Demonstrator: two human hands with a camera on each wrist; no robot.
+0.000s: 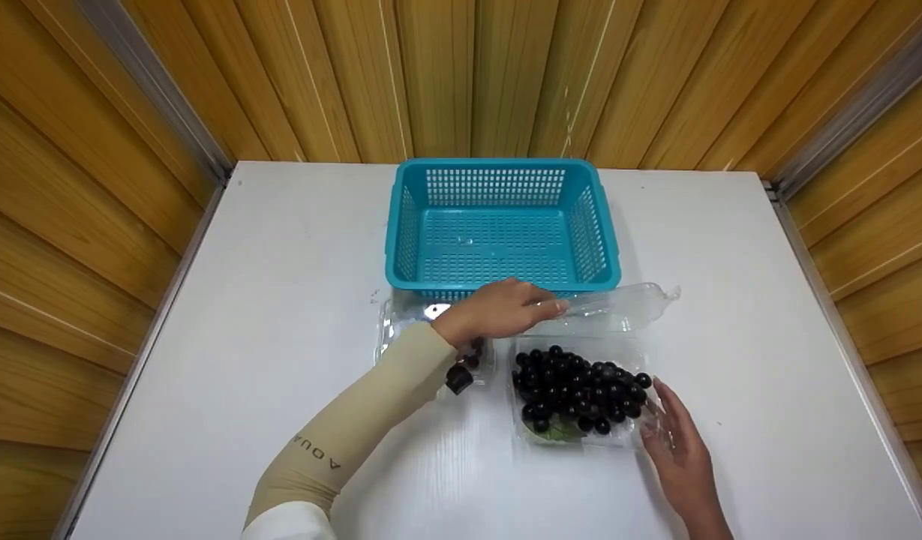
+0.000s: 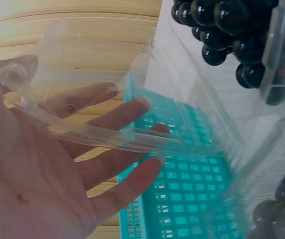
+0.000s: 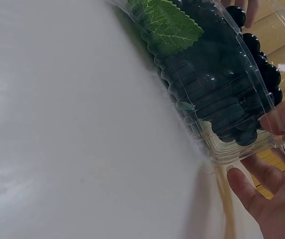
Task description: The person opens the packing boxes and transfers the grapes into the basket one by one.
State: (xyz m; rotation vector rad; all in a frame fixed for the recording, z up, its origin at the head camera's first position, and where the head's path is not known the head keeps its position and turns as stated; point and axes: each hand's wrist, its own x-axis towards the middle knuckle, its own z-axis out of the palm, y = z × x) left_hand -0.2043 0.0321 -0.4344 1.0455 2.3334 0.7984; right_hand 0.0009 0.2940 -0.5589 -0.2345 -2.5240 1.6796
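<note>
A clear plastic clamshell container (image 3: 222,154) stands in front of me with its hinged lid (image 1: 618,309) raised on the far side. Inside lies a bunch of black grapes (image 1: 581,390) with a green leaf (image 3: 175,27). My left hand (image 1: 506,307) reaches across to the lid, and its fairly straight fingers (image 2: 127,184) lie against the plastic in the left wrist view. At the near right corner, my right hand (image 1: 682,457) holds the container's edge between thumb and fingers. A second clear container (image 1: 385,330) with dark grapes (image 1: 461,379) sits partly hidden under my left forearm.
Behind the containers a turquoise perforated basket (image 1: 502,289) stands on the white table (image 1: 303,255), close to the raised lid. Wood-patterned panels (image 1: 498,82) enclose the table at the back and both sides.
</note>
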